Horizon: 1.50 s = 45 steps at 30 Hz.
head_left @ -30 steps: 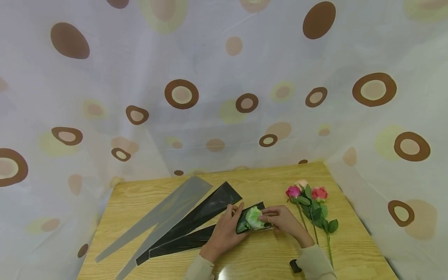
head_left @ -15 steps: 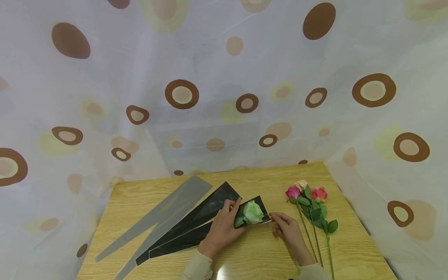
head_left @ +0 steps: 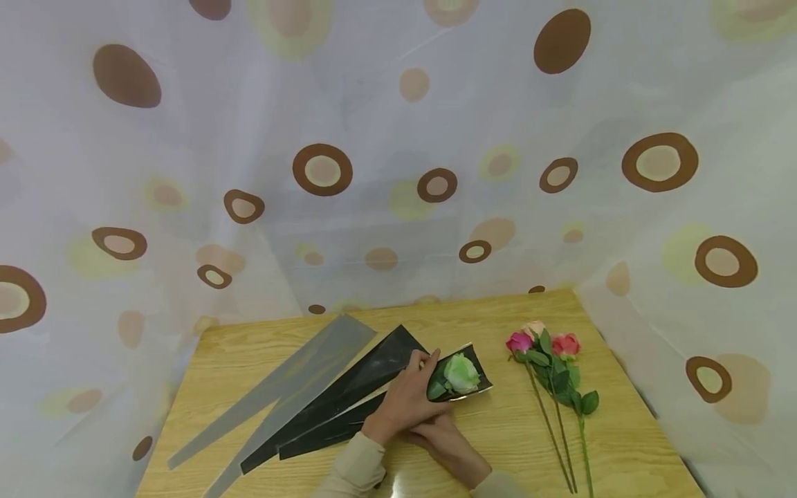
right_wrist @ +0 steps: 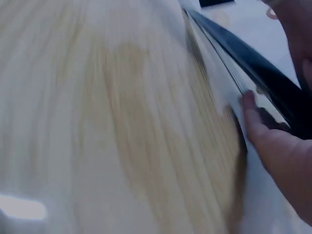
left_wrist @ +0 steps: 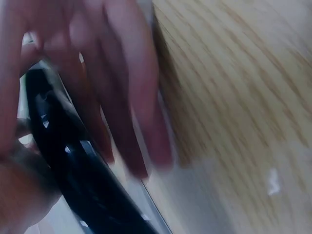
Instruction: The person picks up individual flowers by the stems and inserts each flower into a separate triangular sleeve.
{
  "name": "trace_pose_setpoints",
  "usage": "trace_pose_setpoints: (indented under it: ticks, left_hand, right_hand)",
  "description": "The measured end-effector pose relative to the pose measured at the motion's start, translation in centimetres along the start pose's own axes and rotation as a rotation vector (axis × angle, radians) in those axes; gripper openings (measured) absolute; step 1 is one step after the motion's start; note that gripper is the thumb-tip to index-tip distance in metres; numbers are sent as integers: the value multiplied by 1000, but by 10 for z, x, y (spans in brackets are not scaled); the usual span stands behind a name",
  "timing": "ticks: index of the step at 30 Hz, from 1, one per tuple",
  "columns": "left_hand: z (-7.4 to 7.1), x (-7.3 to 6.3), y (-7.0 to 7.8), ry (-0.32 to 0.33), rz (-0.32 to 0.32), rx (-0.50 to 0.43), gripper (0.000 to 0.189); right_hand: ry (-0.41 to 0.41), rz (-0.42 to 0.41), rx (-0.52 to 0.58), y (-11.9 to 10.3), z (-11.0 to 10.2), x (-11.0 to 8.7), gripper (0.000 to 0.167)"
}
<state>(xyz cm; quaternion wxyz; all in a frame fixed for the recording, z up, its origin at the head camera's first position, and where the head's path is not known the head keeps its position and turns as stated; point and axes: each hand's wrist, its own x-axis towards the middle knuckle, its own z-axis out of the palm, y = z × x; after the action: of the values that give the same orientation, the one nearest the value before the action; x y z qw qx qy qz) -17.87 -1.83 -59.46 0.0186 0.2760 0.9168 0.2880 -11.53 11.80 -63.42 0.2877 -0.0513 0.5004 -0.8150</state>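
A pale green-white rose [head_left: 461, 374] lies inside the wide mouth of a black wrapping sleeve [head_left: 478, 360]. My left hand [head_left: 407, 398] grips the sleeve just below the bloom, fingers over its upper side. The right hand [head_left: 447, 443] reaches beneath the left in the head view, its fingers hidden there. In the left wrist view, straight fingers [left_wrist: 139, 107] of the right hand lie along the underside of the dark sleeve. The left hand [left_wrist: 29, 190] appears at the lower left. In the right wrist view the right hand [right_wrist: 280, 151] is beside the sleeve [right_wrist: 253, 63].
Two grey sleeves [head_left: 311, 360] and another black sleeve [head_left: 367, 373] lie flat at the left. On the right lie three roses, magenta [head_left: 519, 342], peach [head_left: 533, 329] and coral [head_left: 565, 344], with long stems. A spotted curtain [head_left: 380, 207] surrounds the wooden table [head_left: 498, 477].
The right hand has left the sleeve's mouth and moved down-left beneath the left hand. The rose and sleeve have shifted slightly right, with the left hand still holding them.
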Motion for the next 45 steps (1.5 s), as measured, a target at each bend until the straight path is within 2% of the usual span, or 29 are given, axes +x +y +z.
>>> trace_pose_setpoints:
  ticks: [5,9,12,15,20,25,29,33,36,40,42,45]
  left_hand:
    - [0,2,0,-53,-33,-41,105]
    - [1,2,-2,-99,-37,-67,102]
    - [-2,1,-6,-118,-62,-101,100]
    - [-7,-3,-13,-114,-96,-116,96]
    - [-14,-13,-25,-101,-147,-153,86]
    - [-16,-24,-39,-101,-224,-225,78]
    - [-16,-30,-47,-105,-257,-278,73]
    - [-15,-34,-51,-95,-271,-392,68]
    - [-10,-33,-48,-70,-274,-598,63]
    - [-2,-29,-41,-36,-319,-846,58]
    - [3,-27,-37,-24,-349,-871,56]
    - [8,-25,-30,-8,-393,-881,52]
  right_hand:
    - [98,-11,85,10,8,7,76]
    - [159,-14,81,14,7,9,76]
    - [180,-10,46,13,3,9,71]
    - [191,-2,35,9,-3,10,63]
    - [259,2,36,-3,-14,14,54]
    - [269,-14,45,-15,-27,19,63]
    - [249,-22,22,-25,-38,21,68]
    - [257,-25,10,-34,-46,25,57]
    - [259,-19,1,-41,-51,27,47]
    - [247,-12,-29,-47,-54,30,48]
    - [252,-2,-47,-48,-55,34,48]
    - [260,22,-65,-51,-56,37,40]
